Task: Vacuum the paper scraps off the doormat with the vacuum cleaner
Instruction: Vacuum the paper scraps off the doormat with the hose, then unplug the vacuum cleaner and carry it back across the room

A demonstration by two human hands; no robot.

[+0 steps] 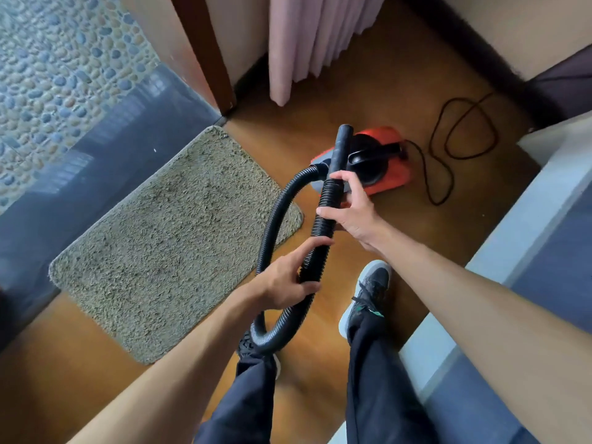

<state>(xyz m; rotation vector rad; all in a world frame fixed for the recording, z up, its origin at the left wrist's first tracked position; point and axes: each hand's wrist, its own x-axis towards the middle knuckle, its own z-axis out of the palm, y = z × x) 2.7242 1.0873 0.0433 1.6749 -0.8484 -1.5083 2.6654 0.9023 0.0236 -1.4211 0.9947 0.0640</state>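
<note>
Warm orange-brown wood flooring point(378, 100) runs from the doorway to the skirting, with a pebble-patterned surface point(64, 59) outside past a dark grey threshold strip point(96, 149). Just inside the threshold lies the shaggy beige doormat point(166, 238), set at an angle. One small white speck point(155, 150) sits near its far edge; it may be a paper scrap, though it is too tiny to be sure.

Beside the mat's far right corner stands the orange and black vacuum cleaner point(381, 161), its black power cord point(448, 149) looping loosely over the floor behind it. A pale pink curtain point(307, 43) hangs near the door frame beyond.

The person stands over the mat's near right side in dark trousers and dark sneakers point(371, 293), holding the ribbed black hose point(275, 225), which curls in a big loop from the machine down past the knees and back up. The left hand point(288, 277) is wrapped around the lower part of the rising section, fingers curled over it. The right hand point(349, 206) grips higher up, thumb and fingers closed on the hose just below the smooth black nozzle tube point(341, 145), which points up and away, above the vacuum body and clear of the mat.
</note>
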